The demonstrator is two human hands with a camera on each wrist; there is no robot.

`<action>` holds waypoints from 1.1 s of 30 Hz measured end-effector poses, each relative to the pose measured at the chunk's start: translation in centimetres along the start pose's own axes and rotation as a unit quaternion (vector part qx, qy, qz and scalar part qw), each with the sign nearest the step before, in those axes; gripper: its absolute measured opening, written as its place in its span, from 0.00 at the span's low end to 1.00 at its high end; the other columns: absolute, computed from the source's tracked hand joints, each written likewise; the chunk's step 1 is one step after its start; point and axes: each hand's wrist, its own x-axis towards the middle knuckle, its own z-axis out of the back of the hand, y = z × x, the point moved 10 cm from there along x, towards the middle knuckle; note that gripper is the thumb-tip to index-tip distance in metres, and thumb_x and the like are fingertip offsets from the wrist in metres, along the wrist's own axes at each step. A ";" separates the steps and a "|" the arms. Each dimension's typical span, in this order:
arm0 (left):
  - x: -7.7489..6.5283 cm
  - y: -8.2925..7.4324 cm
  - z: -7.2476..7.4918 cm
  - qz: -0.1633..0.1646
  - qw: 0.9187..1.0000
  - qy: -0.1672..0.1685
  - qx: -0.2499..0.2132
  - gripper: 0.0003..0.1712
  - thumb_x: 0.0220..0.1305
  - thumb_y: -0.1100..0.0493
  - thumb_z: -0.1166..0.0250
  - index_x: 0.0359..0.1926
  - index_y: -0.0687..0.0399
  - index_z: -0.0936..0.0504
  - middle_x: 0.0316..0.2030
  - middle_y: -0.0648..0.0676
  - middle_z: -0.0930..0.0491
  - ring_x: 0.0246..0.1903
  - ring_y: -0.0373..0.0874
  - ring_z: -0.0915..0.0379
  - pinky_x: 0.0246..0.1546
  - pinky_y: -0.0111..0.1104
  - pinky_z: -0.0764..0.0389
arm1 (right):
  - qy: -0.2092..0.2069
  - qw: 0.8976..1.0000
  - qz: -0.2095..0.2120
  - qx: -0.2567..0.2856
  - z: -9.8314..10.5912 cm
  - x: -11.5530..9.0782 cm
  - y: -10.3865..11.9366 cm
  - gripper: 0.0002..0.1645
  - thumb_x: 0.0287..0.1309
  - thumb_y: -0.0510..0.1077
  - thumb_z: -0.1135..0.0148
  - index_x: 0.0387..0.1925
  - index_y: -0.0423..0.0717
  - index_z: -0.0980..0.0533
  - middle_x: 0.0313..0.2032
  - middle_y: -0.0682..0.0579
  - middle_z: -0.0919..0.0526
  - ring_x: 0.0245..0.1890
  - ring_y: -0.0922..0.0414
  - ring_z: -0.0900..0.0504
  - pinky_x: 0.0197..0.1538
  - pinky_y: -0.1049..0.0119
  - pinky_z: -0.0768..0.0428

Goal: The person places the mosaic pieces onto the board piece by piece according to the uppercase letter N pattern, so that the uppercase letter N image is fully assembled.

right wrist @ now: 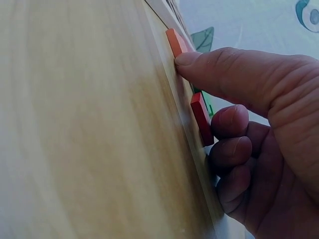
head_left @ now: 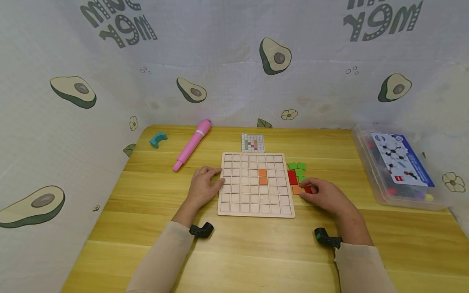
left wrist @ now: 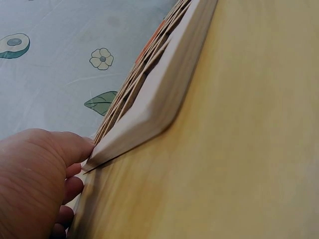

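Note:
A square wooden grid board lies on the table, with two orange tiles set one above the other in its cells. My left hand rests at the board's left edge, its thumb touching the rim. To the right of the board, my right hand pinches a loose orange tile between thumb and index finger. In the right wrist view the thumb is on that tile, and a red tile lies beside the curled fingers. Several green tiles and another red piece lie just beyond.
A small printed pattern card lies behind the board. Toward the back left are a pink microphone-shaped stick and a teal arched block. A clear plastic box with a labelled sheet stands at the right. Patterned cloth hangs behind the table.

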 end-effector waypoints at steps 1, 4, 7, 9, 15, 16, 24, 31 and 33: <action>0.0 0.0 0.0 -0.001 1.000 -0.001 0.001 0.25 0.68 0.48 0.33 0.63 0.49 0.17 0.53 0.56 0.19 0.52 0.54 0.28 0.58 0.46 0.29 | 0.001 1.000 -0.002 0.001 0.0 0.0 0.0 0.21 0.66 0.49 0.33 0.56 0.43 0.22 0.29 0.51 0.31 0.31 0.54 0.32 0.34 0.62 0.35; 0.0 0.0 -0.1 -0.002 1.000 0.000 0.001 0.25 0.68 0.48 0.33 0.63 0.50 0.17 0.53 0.57 0.19 0.51 0.54 0.28 0.57 0.46 0.29 | 0.001 1.000 -0.005 -0.002 0.0 0.1 -0.2 0.21 0.66 0.50 0.33 0.56 0.44 0.22 0.29 0.51 0.30 0.31 0.54 0.32 0.35 0.62 0.35; 0.1 0.1 -0.1 0.000 1.000 0.002 0.000 0.25 0.68 0.48 0.33 0.63 0.50 0.17 0.53 0.57 0.19 0.51 0.53 0.29 0.57 0.46 0.30 | 0.000 1.000 -0.003 -0.008 0.0 0.1 -0.2 0.21 0.66 0.50 0.33 0.55 0.43 0.21 0.29 0.51 0.30 0.31 0.54 0.31 0.35 0.61 0.35; 0.1 0.1 -0.2 0.002 1.000 0.003 -0.001 0.25 0.68 0.48 0.33 0.63 0.49 0.18 0.53 0.57 0.19 0.51 0.53 0.29 0.57 0.46 0.30 | 0.000 1.000 0.000 -0.015 0.1 0.1 -0.2 0.22 0.66 0.51 0.33 0.55 0.43 0.21 0.29 0.51 0.29 0.31 0.54 0.31 0.35 0.61 0.35; 0.1 0.1 -0.1 0.005 1.000 0.004 -0.001 0.25 0.68 0.48 0.33 0.63 0.49 0.18 0.54 0.57 0.19 0.52 0.53 0.29 0.57 0.46 0.30 | 0.002 1.000 -0.002 -0.025 0.2 0.2 -0.3 0.23 0.66 0.53 0.33 0.56 0.44 0.21 0.31 0.50 0.28 0.33 0.53 0.30 0.36 0.62 0.33; 0.1 0.2 -0.2 0.006 1.000 0.004 -0.001 0.25 0.68 0.48 0.33 0.63 0.49 0.18 0.54 0.57 0.19 0.52 0.53 0.29 0.57 0.46 0.30 | 0.002 1.000 -0.005 -0.023 0.3 0.2 -0.3 0.23 0.66 0.53 0.33 0.56 0.45 0.21 0.32 0.50 0.28 0.33 0.53 0.30 0.35 0.62 0.33; 0.0 0.3 -0.1 0.004 1.000 0.002 0.000 0.25 0.68 0.48 0.33 0.63 0.50 0.18 0.54 0.57 0.19 0.52 0.53 0.29 0.58 0.46 0.30 | -0.004 1.000 0.002 -0.015 0.5 0.0 0.4 0.21 0.67 0.52 0.34 0.54 0.43 0.21 0.31 0.50 0.27 0.32 0.54 0.30 0.34 0.62 0.33; 0.0 0.2 -0.1 0.002 1.000 0.001 -0.004 0.25 0.68 0.48 0.33 0.63 0.50 0.18 0.54 0.57 0.19 0.52 0.53 0.29 0.58 0.46 0.30 | -0.008 1.000 0.002 -0.016 0.6 -0.1 1.1 0.20 0.67 0.52 0.34 0.54 0.45 0.22 0.30 0.50 0.28 0.29 0.54 0.31 0.31 0.64 0.34; 0.1 0.3 -0.1 0.003 1.000 0.002 -0.005 0.25 0.68 0.48 0.33 0.63 0.50 0.17 0.54 0.57 0.19 0.52 0.53 0.29 0.58 0.46 0.30 | -0.012 1.000 0.007 -0.018 0.7 -0.2 1.4 0.20 0.67 0.51 0.35 0.54 0.46 0.23 0.30 0.50 0.28 0.28 0.55 0.31 0.31 0.64 0.34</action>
